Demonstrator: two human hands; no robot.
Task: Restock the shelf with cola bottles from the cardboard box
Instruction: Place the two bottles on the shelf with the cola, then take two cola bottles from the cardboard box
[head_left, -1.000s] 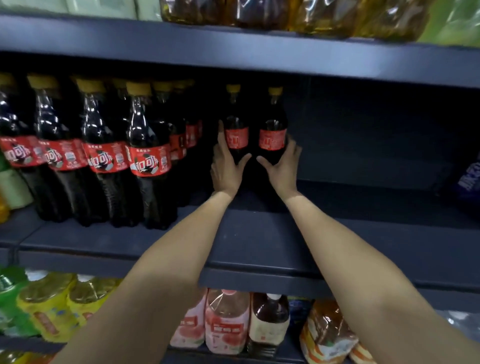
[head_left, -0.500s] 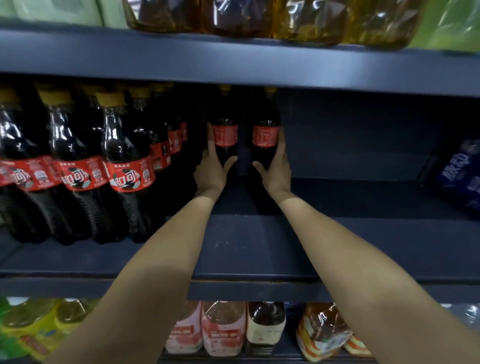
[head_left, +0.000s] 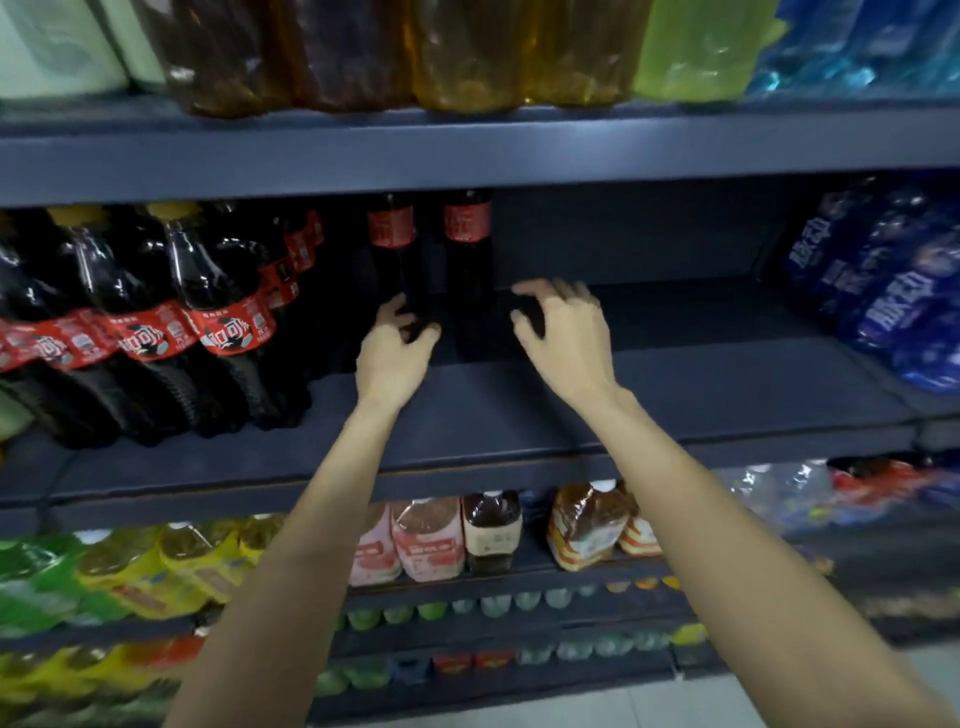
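A: What are the fingers doing?

B: The left hand (head_left: 390, 358) has fingers loosely curled, holding nothing, just in front of the left cola bottle (head_left: 396, 270). The right hand (head_left: 566, 332) has fingers spread and bent, holding nothing, just right of the right cola bottle (head_left: 470, 275).

A: Where do those 2 bottles stand?

B: Upright, side by side, deep on the shelf (head_left: 519, 410) at centre frame. More cola bottles (head_left: 171, 322) fill its left; blue packs (head_left: 883, 291) sit at right.
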